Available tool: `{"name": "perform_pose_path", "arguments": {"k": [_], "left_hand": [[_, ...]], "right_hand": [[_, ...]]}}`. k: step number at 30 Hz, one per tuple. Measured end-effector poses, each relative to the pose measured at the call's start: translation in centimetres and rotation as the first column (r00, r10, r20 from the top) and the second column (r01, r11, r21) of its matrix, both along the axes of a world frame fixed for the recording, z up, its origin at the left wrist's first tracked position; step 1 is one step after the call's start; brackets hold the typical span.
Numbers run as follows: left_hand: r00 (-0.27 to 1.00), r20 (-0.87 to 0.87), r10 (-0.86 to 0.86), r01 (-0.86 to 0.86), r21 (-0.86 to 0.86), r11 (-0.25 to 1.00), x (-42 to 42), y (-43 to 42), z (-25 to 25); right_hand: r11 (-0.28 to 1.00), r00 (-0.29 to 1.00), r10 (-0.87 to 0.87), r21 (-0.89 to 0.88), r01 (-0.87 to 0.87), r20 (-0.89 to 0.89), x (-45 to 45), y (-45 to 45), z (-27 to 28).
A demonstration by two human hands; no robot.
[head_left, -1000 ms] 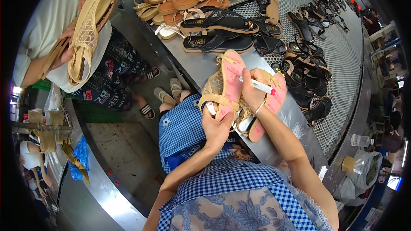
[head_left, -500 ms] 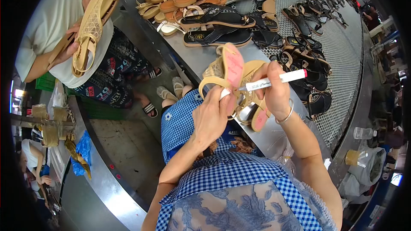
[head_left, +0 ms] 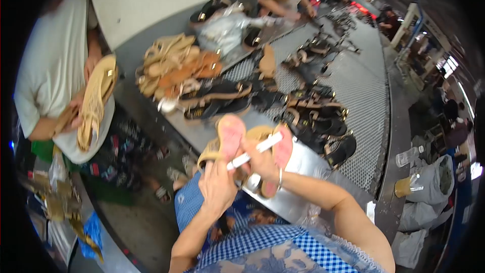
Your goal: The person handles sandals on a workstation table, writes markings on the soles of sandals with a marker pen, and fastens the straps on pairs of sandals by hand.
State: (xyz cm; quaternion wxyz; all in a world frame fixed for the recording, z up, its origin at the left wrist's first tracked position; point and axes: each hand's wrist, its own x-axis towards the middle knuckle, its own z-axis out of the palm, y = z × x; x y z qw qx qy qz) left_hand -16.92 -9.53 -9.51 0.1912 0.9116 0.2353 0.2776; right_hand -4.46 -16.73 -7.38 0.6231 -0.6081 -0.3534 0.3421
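Note:
My left hand [head_left: 218,187] is closed around a tan sandal [head_left: 232,134], its pink sole toward me. Its fingertips also pinch a white piece at the lower end of a white marker [head_left: 269,142]. The fingers of my right hand [head_left: 262,164] are wrapped round the marker and hide its middle. I cannot tell whether the cap is on the tip. Behind my right hand stands a second tan sandal [head_left: 283,146], pink sole also showing, close to the metal table edge. Motion blur softens both hands.
Beyond the hands lie black sandals [head_left: 217,102] and a pile of tan and brown sandals [head_left: 174,65]. More black sandals [head_left: 321,116] cover the mesh table [head_left: 364,106]. At left, a person [head_left: 55,71] holds a tan sandal [head_left: 98,101]. White sacks [head_left: 429,192] stand at right.
My view has swung up, so table and hands sit lower and further left in it. The marker tip, bare near the sole before, now meets the white cap at my left fingers.

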Motion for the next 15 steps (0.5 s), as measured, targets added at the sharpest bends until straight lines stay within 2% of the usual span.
{"name": "perform_pose_path", "arguments": {"k": [2, 4, 6, 7, 8, 10, 11, 13, 14, 15], "left_hand": [[0.998, -0.025, -0.06, 0.06, -0.003, 0.998, 0.1, 0.5, -0.5], [0.974, -0.023, -0.225, 0.224, -0.028, 0.974, 0.2, 1.5, 0.1], [0.914, -0.109, -0.39, 0.374, -0.147, 0.916, -0.1, 2.6, 1.7], [0.873, -0.05, -0.485, 0.46, -0.247, 0.853, -0.2, 2.9, 2.5], [0.835, -0.072, -0.546, 0.484, -0.377, 0.79, -0.2, 3.3, 3.1], [0.763, -0.087, -0.64, 0.444, -0.65, 0.617, -0.5, 3.5, 4.9], [0.76, -0.085, -0.644, 0.453, -0.642, 0.618, -0.2, 3.5, 4.0], [0.782, 0.182, -0.597, 0.402, -0.878, 0.259, 0.0, 2.9, 1.8], [0.778, 0.181, -0.602, 0.404, -0.878, 0.258, 0.2, 2.7, 1.8], [0.822, 0.092, -0.562, 0.406, -0.787, 0.464, 0.2, 2.2, 2.9]], "right_hand": [[0.999, 0.998, -0.032, 0.009, 0.033, -0.049, -0.2, 0.0, -0.1], [0.997, 0.996, -0.07, 0.031, 0.072, -0.055, -0.1, -0.3, -0.5], [0.997, 0.997, -0.048, 0.056, 0.052, -0.064, 0.1, -0.9, -1.2], [0.994, 0.997, -0.054, 0.09, 0.059, -0.056, -0.2, -1.1, -1.3], [0.991, 0.997, -0.06, 0.118, 0.066, -0.052, -0.6, -1.3, -1.3], [0.977, 0.998, -0.019, 0.21, 0.03, -0.056, -1.2, -1.7, -0.1], [0.975, 0.995, -0.029, 0.218, 0.049, -0.093, -1.4, -1.8, 0.2], [0.984, 0.993, -0.034, 0.172, 0.054, -0.116, -1.0, -1.8, 0.5], [0.992, 0.989, -0.036, 0.118, 0.054, -0.145, -0.8, -1.9, 0.7], [0.999, 0.993, -0.026, 0.041, 0.031, -0.116, -0.4, -2.4, 1.9]]}}
